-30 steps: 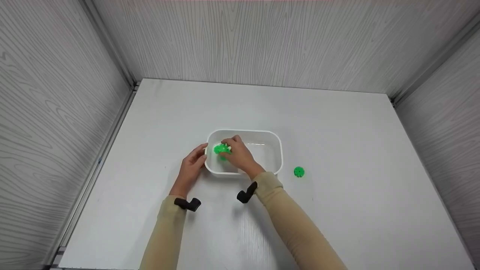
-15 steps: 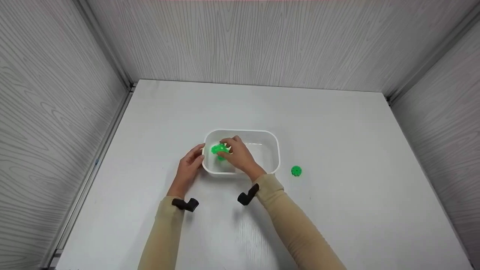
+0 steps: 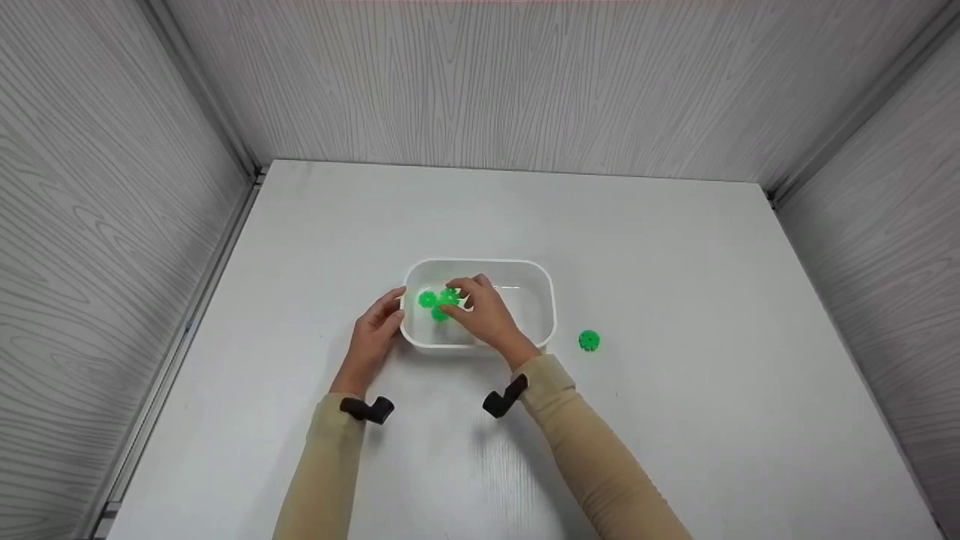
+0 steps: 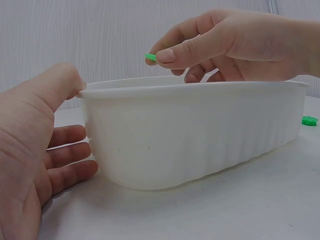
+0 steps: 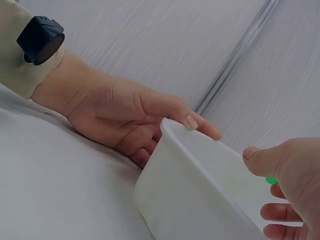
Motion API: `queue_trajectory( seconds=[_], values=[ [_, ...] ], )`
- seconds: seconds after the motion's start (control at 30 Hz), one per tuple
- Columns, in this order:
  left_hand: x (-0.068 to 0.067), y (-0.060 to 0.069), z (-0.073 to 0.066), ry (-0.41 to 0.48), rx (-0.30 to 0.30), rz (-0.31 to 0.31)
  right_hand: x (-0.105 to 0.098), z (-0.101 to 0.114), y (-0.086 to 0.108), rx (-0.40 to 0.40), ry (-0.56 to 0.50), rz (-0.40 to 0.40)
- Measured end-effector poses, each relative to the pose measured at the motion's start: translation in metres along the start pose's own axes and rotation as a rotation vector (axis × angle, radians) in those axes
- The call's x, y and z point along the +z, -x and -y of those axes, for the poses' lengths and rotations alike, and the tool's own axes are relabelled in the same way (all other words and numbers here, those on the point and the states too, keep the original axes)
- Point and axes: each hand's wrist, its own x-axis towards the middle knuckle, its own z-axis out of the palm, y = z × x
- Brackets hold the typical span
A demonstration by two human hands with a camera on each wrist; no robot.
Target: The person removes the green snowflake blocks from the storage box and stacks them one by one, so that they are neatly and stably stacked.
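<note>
A white plastic tub [image 3: 540, 304] stands mid-table in the head view. My left hand [image 3: 373, 337] holds its left end; the left wrist view shows a fingertip over the rim and other fingers along the outer wall. Above the tub, my right hand [image 3: 484, 311] pinches a green notched plastic disc [image 4: 150, 57] between thumb and forefinger, seen edge-on in the left wrist view. Inside, at the tub's left, lie green discs [image 3: 427, 299], partly covered by the right fingers. The right wrist view shows only a sliver of green behind the thumb.
Another green disc [image 3: 589, 340] lies on the white table [image 3: 675, 420], right of the tub. Pale wood-grain panels [image 3: 480, 82] border the table at the back and both sides. A dark camera [image 3: 506, 396] sits at each wrist.
My right hand has drawn slightly right within the tub, and the green discs once bunched under its fingers now show more separately. My left hand keeps its place; the whole head view has shifted a little.
</note>
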Motion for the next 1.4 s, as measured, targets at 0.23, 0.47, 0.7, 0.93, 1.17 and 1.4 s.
queue_trajectory(
  seconds=[0.23, 0.47, 0.7, 0.93, 1.17, 1.4],
  values=[
    [0.0, 0.002, -0.009, 0.01, -0.033, 0.013, -0.007, 0.0, 0.008, -0.036, -0.03, -0.036],
    [0.004, 0.008, -0.025, 0.009, -0.026, 0.031, -0.01, -0.003, 0.013, -0.067, -0.046, -0.068],
    [0.003, 0.004, -0.018, 0.025, -0.024, 0.025, -0.015, -0.003, 0.019, -0.066, -0.075, -0.084],
    [0.0, -0.001, -0.001, 0.026, -0.017, 0.0, -0.02, -0.002, 0.026, -0.081, -0.093, -0.107],
    [0.001, -0.001, 0.0, 0.014, -0.012, -0.015, -0.021, -0.003, 0.033, -0.115, -0.117, -0.153],
    [0.002, 0.003, -0.01, 0.022, -0.021, 0.003, -0.024, -0.006, 0.041, -0.138, -0.112, -0.188]
  ],
)
